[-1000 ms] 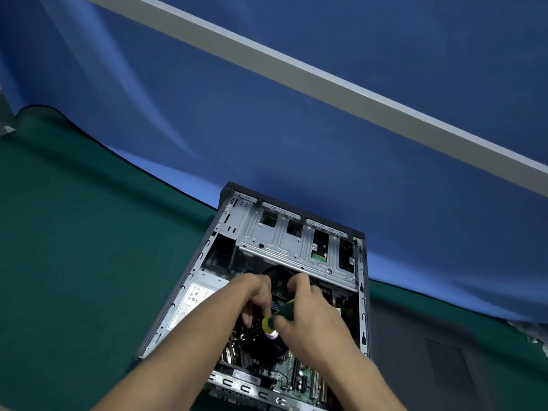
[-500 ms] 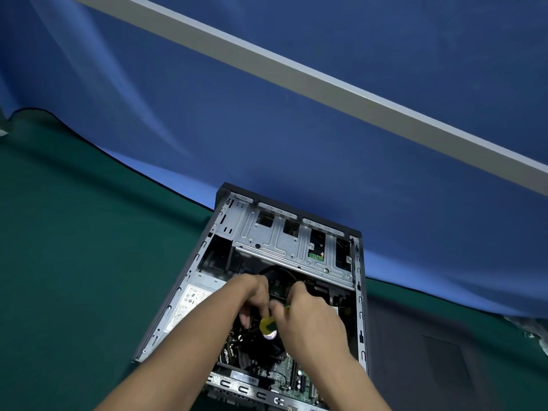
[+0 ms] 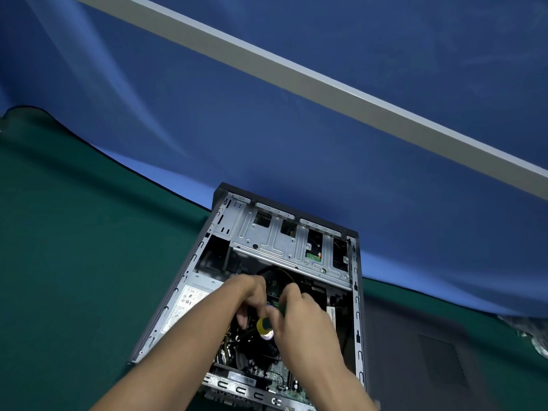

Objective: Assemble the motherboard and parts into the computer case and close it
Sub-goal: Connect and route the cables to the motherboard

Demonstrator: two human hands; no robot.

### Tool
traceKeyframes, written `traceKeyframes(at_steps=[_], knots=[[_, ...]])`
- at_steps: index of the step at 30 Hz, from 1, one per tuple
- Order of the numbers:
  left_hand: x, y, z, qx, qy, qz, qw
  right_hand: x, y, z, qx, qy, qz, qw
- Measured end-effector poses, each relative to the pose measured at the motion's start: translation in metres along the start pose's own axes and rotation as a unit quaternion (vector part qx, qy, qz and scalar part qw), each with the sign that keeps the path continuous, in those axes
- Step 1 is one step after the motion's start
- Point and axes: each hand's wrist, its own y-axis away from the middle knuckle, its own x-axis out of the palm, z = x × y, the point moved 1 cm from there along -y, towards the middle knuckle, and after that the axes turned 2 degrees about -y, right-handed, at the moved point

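An open computer case lies on its side on the green mat, its silver drive cage at the far end. The green motherboard shows at the near end, with a black fan under my hands. My right hand grips a screwdriver with a yellow and green handle, its tip hidden down in the case. My left hand reaches in beside it with curled fingers at the shaft; what they touch is hidden.
A power supply with a white label fills the case's left side. A dark side panel lies flat on the green mat to the right. A blue cloth rises behind, crossed by a grey bar.
Both hands stay inside the case over the fan. The screwdriver handle has shifted slightly in my right hand, and my head has tilted a little.
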Motion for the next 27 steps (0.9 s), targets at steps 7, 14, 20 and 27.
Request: traceKeyframes(at_steps=[7,14,20,27], knots=[[0.002,0.000,0.001,-0.009,0.003,-0.013,1.000,-0.003,-0.008,0.004,0.003,0.007,0.036,0.999],[0.002,-0.004,0.001,-0.012,0.000,-0.024,1.000,-0.004,-0.009,0.003,0.007,0.002,0.053,0.999],[0.002,0.000,0.001,-0.013,-0.007,0.000,1.000,0.000,-0.013,0.011,0.012,0.114,0.002,0.993],[0.003,0.001,0.001,-0.007,-0.023,-0.028,0.999,0.000,-0.015,-0.001,0.056,0.009,0.015,0.998]])
